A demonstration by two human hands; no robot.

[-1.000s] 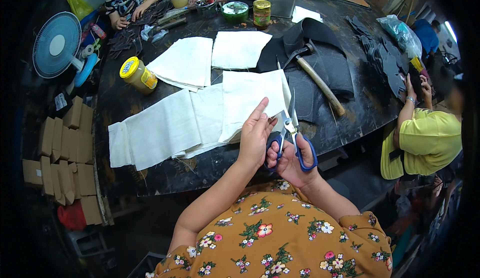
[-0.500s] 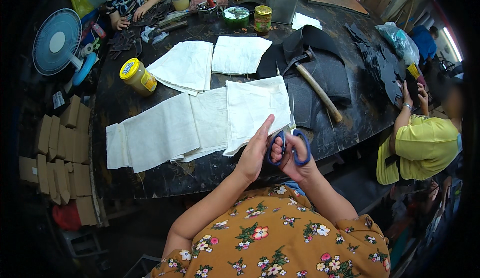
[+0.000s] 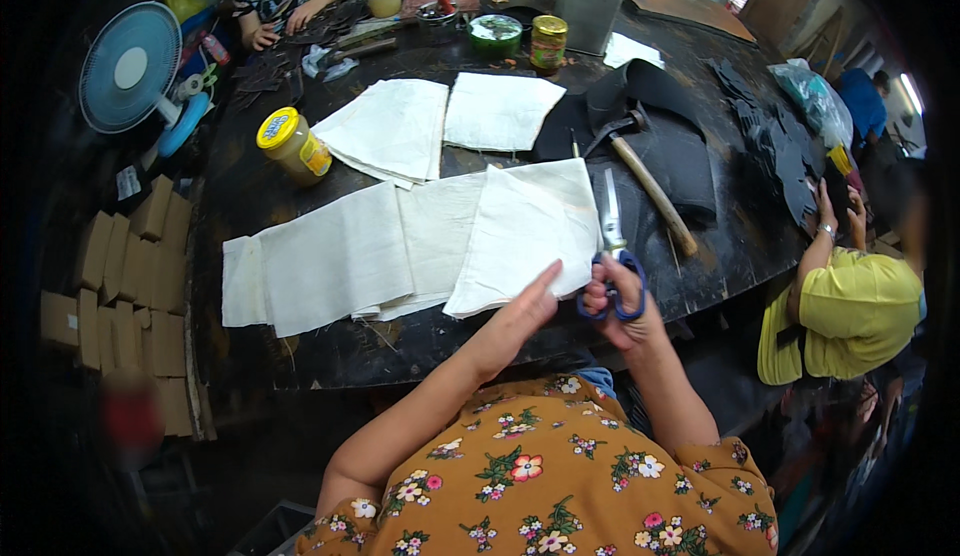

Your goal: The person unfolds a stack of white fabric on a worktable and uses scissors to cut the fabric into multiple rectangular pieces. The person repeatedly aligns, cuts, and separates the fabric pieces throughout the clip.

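My right hand (image 3: pixel 626 318) is wrapped round the dark blue handles of a pair of scissors (image 3: pixel 611 218). The metal blades point away from me and look closed. They lie just right of a folded white cloth (image 3: pixel 535 226). At that cloth's near edge is my left hand (image 3: pixel 525 314), its visible fingers stretched out and nothing seen in it; some fingers are hidden. More white cloth (image 3: pixel 335 256) spreads out to the left, partly under the folded piece. Two other white cloth pieces (image 3: pixel 390 126) (image 3: pixel 500 111) lie farther back.
A hammer (image 3: pixel 655 194) rests by black sheet material (image 3: pixel 675 126) on the right. A yellow-lidded jar (image 3: pixel 294 146) stands left. Beyond are a green tin (image 3: pixel 495 36), a small jar (image 3: pixel 548 44) and a metal can (image 3: pixel 592 1). Co-workers sit at far left and right; a fan (image 3: pixel 130 68) stands left.
My right hand has turned the scissors so their blades now show, pointing away from me. My left hand has lowered and moved slightly right. The whole view has shifted a little.
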